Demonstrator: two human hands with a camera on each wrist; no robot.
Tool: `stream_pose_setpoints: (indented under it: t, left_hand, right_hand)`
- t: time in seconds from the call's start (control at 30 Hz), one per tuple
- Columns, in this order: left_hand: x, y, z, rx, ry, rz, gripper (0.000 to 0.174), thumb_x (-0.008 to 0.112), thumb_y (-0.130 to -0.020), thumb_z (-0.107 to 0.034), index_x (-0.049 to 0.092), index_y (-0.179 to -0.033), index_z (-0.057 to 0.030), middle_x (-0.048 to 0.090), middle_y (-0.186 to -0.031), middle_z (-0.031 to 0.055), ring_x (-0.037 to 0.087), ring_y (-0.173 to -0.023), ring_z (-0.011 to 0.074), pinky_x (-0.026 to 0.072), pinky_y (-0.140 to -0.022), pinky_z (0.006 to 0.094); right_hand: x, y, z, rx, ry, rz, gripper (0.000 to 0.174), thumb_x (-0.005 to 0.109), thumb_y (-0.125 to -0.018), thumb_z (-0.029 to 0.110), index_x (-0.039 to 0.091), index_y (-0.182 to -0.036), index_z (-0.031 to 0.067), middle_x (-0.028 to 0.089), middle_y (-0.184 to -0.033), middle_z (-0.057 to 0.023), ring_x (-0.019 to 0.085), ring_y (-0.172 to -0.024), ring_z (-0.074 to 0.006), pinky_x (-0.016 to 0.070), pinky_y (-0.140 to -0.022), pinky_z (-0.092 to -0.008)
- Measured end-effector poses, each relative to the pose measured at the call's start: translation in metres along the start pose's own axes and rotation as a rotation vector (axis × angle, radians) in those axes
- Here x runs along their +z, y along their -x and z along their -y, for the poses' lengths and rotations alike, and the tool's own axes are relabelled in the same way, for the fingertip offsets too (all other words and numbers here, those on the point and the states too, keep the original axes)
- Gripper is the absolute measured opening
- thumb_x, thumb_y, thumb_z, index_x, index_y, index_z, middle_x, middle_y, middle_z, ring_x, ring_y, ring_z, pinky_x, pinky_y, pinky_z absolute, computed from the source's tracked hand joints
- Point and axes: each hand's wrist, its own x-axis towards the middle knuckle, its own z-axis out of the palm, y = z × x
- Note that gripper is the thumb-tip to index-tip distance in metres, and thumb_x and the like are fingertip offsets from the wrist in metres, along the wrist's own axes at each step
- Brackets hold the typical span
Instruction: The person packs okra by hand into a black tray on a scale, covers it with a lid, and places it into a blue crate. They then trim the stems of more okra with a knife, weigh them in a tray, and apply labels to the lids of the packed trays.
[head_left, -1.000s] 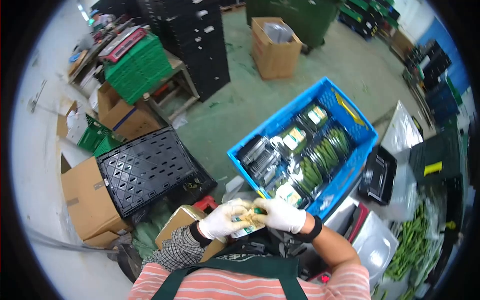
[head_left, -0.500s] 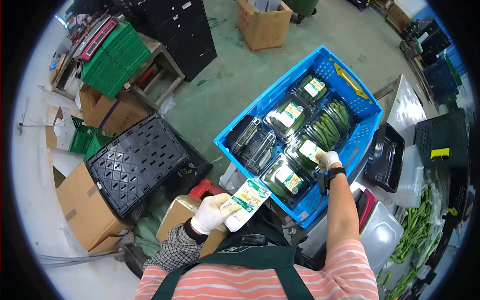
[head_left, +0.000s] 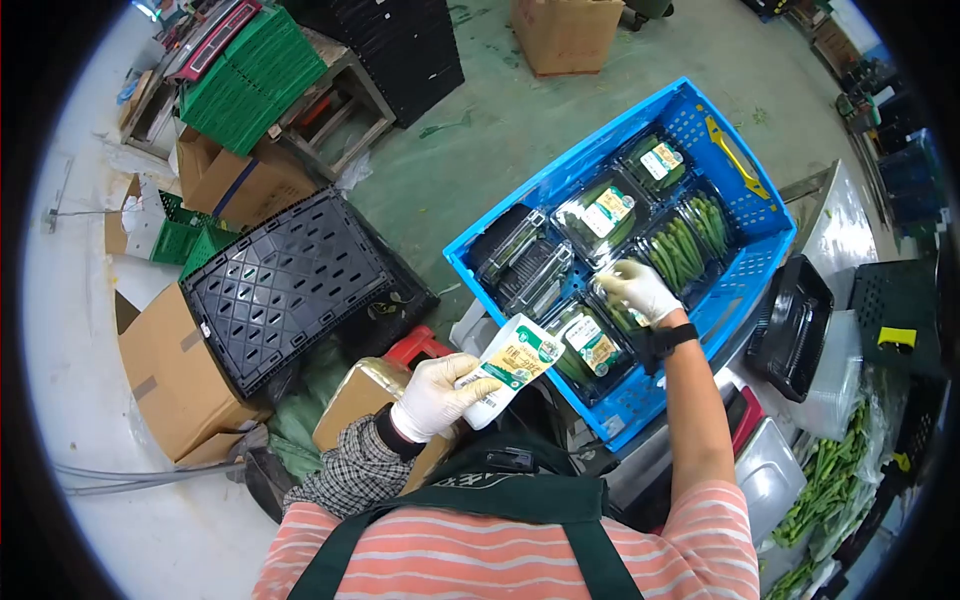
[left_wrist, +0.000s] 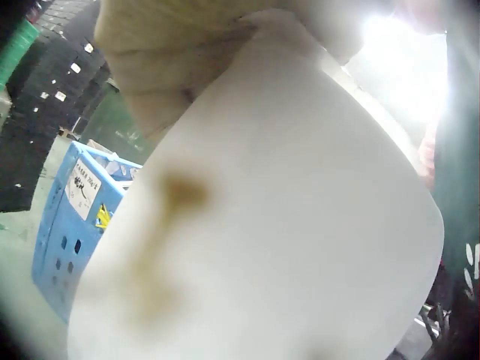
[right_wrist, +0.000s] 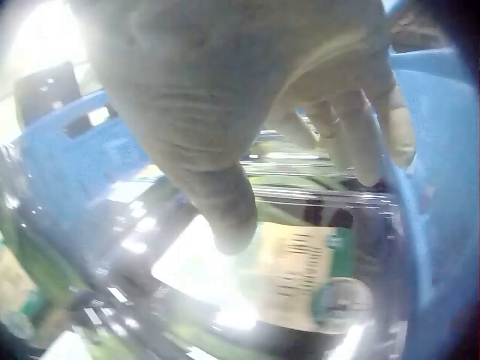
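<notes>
My gloved left hand (head_left: 435, 398) pinches a stack of white paper labels (head_left: 515, 358) printed in green and yellow, held beside the blue crate (head_left: 765, 262). In the left wrist view the labels' white side (left_wrist: 300, 202) fills the middle, with a blurred brown mark. My gloved right hand (head_left: 642, 290) is inside the crate, over a clear-lidded pack of green vegetables. In the right wrist view its thumb (right_wrist: 232, 217) lies on that pack's label (right_wrist: 296, 277), and the other fingers reach across to the far side. Another labelled pack (head_left: 588, 345) sits nearest me.
More packs fill the crate, including green beans (head_left: 675, 255) and dark empty-looking trays (head_left: 520, 265). A black folded crate (head_left: 290, 285) and cardboard box (head_left: 175, 385) stand at left. Black trays (head_left: 795, 325) and loose green beans (head_left: 830, 480) lie at right.
From in front of my body, where both hands met, my right hand has reached into the crate. It has since shifted slightly left across the packs. My left hand keeps the labels, now tilted upward.
</notes>
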Motion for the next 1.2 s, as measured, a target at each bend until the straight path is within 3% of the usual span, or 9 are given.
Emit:
stream_pose_setpoints:
  t: [0.07,0.3,0.37,0.6,0.67,0.8,0.83,0.93,1.2]
  left_hand:
    - [-0.001,-0.001,0.000,0.041,-0.046,-0.010,0.016,0.068,-0.077,-0.009,0.063,-0.088,0.0012,0.064,-0.084,0.0058,0.058,-0.074,0.0093,0.0464,-0.067,0.0231]
    - [-0.008,0.003,-0.003,0.598,-0.530,-0.069,0.021,0.070,-0.070,-0.007,0.065,-0.089,-0.0013,0.058,-0.104,0.0138,0.058,-0.086,0.0182,0.0454,-0.076,0.0265]
    - [-0.005,0.009,0.001,0.011,-0.015,0.007,0.022,0.070,-0.073,-0.010,0.064,-0.091,-0.0005,0.062,-0.089,0.0091,0.058,-0.077,0.0118,0.0459,-0.070,0.0237]
    - [-0.007,0.001,-0.011,-0.074,-0.168,-0.065,0.021,0.073,-0.070,-0.013,0.064,-0.083,0.0002,0.061,-0.066,0.0041,0.056,-0.056,0.0075,0.0433,-0.049,0.0220]
    - [-0.026,0.004,-0.010,-0.190,-0.202,-0.046,0.017,0.073,-0.070,-0.013,0.064,-0.077,-0.0001,0.059,-0.062,0.0036,0.053,-0.046,0.0075,0.0391,-0.040,0.0209]
    - [-0.038,0.011,-0.013,-0.290,-0.113,-0.087,0.015,0.072,-0.072,-0.014,0.064,-0.074,-0.0013,0.058,-0.060,0.0032,0.051,-0.044,0.0074,0.0386,-0.040,0.0205]
    - [-0.039,0.007,0.015,0.016,-0.199,-0.109,0.016,0.072,-0.072,-0.015,0.064,-0.075,-0.0013,0.057,-0.058,0.0031,0.049,-0.039,0.0070,0.0364,-0.037,0.0203]
    - [-0.029,0.004,0.002,-0.261,-0.121,-0.085,0.016,0.072,-0.073,-0.016,0.064,-0.075,-0.0017,0.059,-0.061,0.0018,0.052,-0.049,0.0064,0.0397,-0.044,0.0207]
    - [-0.018,-0.001,0.017,-0.190,-0.233,-0.043,0.010,0.068,-0.073,-0.010,0.065,-0.077,-0.0009,0.061,-0.066,0.0030,0.055,-0.061,0.0072,0.0433,-0.055,0.0214]
  right_hand:
    - [0.029,0.043,0.058,-0.275,-0.346,0.517,0.049,0.066,-0.074,0.031,0.056,-0.108,-0.0019,0.063,-0.089,-0.0122,0.060,-0.079,-0.0169,0.0479,-0.069,-0.0308]
    - [0.097,0.104,0.109,-0.735,0.311,0.464,0.021,0.058,-0.078,0.024,0.060,-0.087,0.0046,0.060,-0.075,-0.0169,0.059,-0.072,-0.0345,0.0469,-0.063,-0.0385]
    - [0.099,0.106,0.107,-0.769,0.373,0.331,0.020,0.058,-0.078,0.023,0.060,-0.086,0.0051,0.060,-0.075,-0.0167,0.059,-0.072,-0.0338,0.0472,-0.063,-0.0392]
    - [0.039,0.077,0.095,-0.921,0.449,0.067,0.014,0.056,-0.077,0.017,0.062,-0.078,0.0042,0.059,-0.065,-0.0137,0.059,-0.059,-0.0255,0.0466,-0.055,-0.0346]
    - [-0.025,0.050,0.081,-0.402,0.327,-0.044,0.019,0.058,-0.072,0.015,0.065,-0.081,0.0010,0.062,-0.070,-0.0130,0.060,-0.063,-0.0226,0.0471,-0.058,-0.0332]
    - [-0.138,-0.045,-0.075,-0.426,0.130,-0.733,0.023,0.063,-0.079,0.026,0.062,-0.090,0.0058,0.059,-0.071,-0.0009,0.053,-0.055,-0.0124,0.0417,-0.046,-0.0255]
    - [-0.135,-0.040,-0.071,-0.237,-0.195,-0.821,0.027,0.066,-0.076,0.032,0.062,-0.085,0.0071,0.058,-0.070,-0.0019,0.052,-0.053,-0.0132,0.0405,-0.045,-0.0261]
    - [-0.166,-0.102,-0.157,0.194,-0.081,-0.852,0.028,0.069,-0.074,0.033,0.059,-0.075,0.0071,0.055,-0.065,-0.0044,0.049,-0.050,-0.0144,0.0374,-0.041,-0.0295]
    - [-0.142,-0.114,-0.172,0.290,0.360,-0.851,0.028,0.069,-0.062,0.021,0.062,-0.070,-0.0051,0.063,-0.067,-0.0183,0.063,-0.058,-0.0272,0.0464,-0.052,-0.0353]
